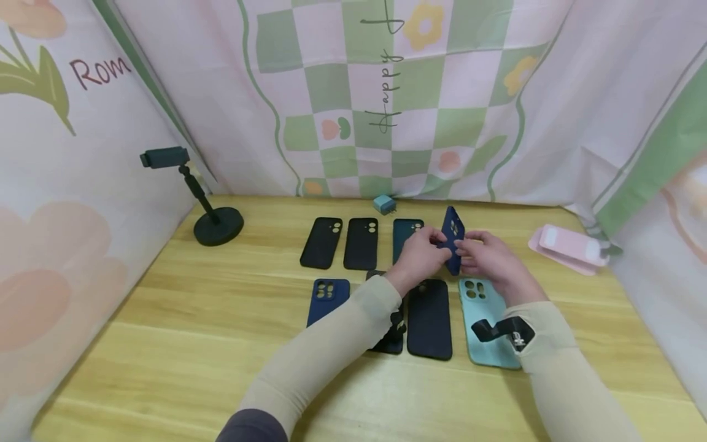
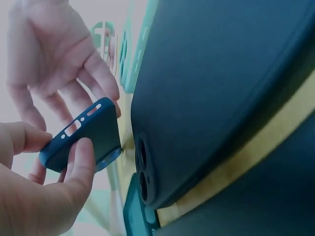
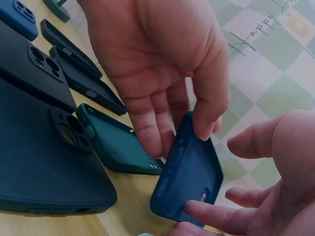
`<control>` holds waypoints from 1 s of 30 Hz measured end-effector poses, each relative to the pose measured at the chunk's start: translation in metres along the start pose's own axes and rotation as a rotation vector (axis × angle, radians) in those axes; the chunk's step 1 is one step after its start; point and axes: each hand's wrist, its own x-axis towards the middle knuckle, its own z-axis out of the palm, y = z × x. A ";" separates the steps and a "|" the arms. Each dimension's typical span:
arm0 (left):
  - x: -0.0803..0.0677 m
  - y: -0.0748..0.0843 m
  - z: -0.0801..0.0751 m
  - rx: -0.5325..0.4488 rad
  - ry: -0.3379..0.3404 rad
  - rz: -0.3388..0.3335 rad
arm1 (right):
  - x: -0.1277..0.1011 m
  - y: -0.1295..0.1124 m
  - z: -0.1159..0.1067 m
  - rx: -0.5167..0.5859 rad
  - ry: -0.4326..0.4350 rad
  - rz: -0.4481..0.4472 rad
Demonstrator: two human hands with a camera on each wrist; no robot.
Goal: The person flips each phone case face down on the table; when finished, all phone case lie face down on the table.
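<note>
A blue phone case stands on edge above the back row, its camera cutouts near the top. My left hand pinches one end of it between thumb and fingers, as the left wrist view also shows. On the other side my right hand is spread, with relaxed fingertips touching the case's inner face and lower edge in the right wrist view. Just below my hands lie a dark navy case and a light teal case. A dark green case lies hollow side up, partly behind my left hand in the head view.
Two black cases lie at the back left, and another blue case in front. One more dark case is partly under my left sleeve. A blue charger plug, pink folded object and black stand surround them.
</note>
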 end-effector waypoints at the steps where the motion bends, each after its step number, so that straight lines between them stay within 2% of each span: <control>1: -0.002 0.001 0.001 0.009 -0.010 0.012 | 0.000 0.000 0.000 -0.004 -0.002 -0.003; 5: -0.011 0.007 0.007 0.069 -0.068 0.104 | -0.002 -0.002 -0.002 0.014 0.025 -0.044; 9: -0.017 0.011 0.012 0.139 -0.094 0.223 | -0.005 -0.004 -0.002 0.066 0.121 -0.087; 11: -0.018 0.011 0.013 0.141 -0.110 0.243 | -0.006 -0.005 -0.002 0.089 0.177 -0.090; 13: -0.019 0.010 0.013 0.127 -0.124 0.236 | -0.006 -0.006 -0.002 0.104 0.226 -0.076; 17: -0.016 0.006 0.011 0.118 -0.074 0.182 | -0.004 -0.003 -0.006 0.174 0.280 -0.042; 20: -0.013 0.003 0.008 0.092 -0.036 0.079 | -0.001 -0.001 -0.009 0.234 0.298 -0.033; 22: -0.012 0.002 0.007 0.010 -0.066 -0.025 | -0.001 0.000 -0.011 0.258 0.298 -0.033; 25: -0.011 0.004 0.006 -0.182 -0.138 -0.168 | 0.000 0.001 -0.011 0.297 0.285 -0.032; 27: -0.010 0.006 0.005 -0.270 -0.166 -0.226 | 0.001 0.002 -0.011 0.296 0.286 -0.023; 30: -0.009 0.008 0.005 -0.340 -0.178 -0.248 | 0.002 0.004 -0.010 0.238 0.297 -0.009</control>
